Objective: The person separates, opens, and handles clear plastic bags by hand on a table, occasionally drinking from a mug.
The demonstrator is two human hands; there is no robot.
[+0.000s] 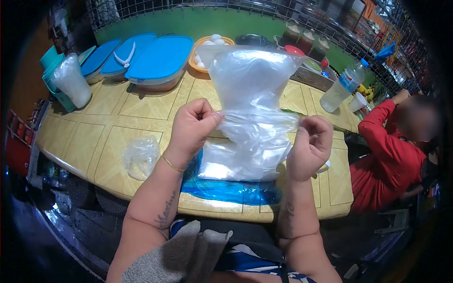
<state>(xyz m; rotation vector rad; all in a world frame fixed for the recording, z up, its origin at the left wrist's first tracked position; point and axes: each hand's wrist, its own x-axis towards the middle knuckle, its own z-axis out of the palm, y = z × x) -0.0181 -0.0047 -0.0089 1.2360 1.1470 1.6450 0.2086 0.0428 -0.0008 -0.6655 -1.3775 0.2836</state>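
Note:
A clear plastic bag [252, 80] is stretched between my two hands above the table. My left hand [196, 125] pinches its left edge, thumb against curled fingers. On the opposite edge, my right hand [311, 146] grips the plastic with bent fingers. The bag's upper part flares away from me, and its middle is bunched in folds between my hands. Under its lower part is a blue plastic bag [226, 191] lying flat near the table's front edge. A crumpled clear plastic bag [141, 158] rests left of my left forearm.
Blue-lidded containers [160, 59] stand at the back left of the table [104, 127], beside a teal pitcher [56, 80]. Behind the bag is an orange basket of eggs [192, 61]. A water bottle [344, 87] stands back right. A person in red [389, 160] sits at the right.

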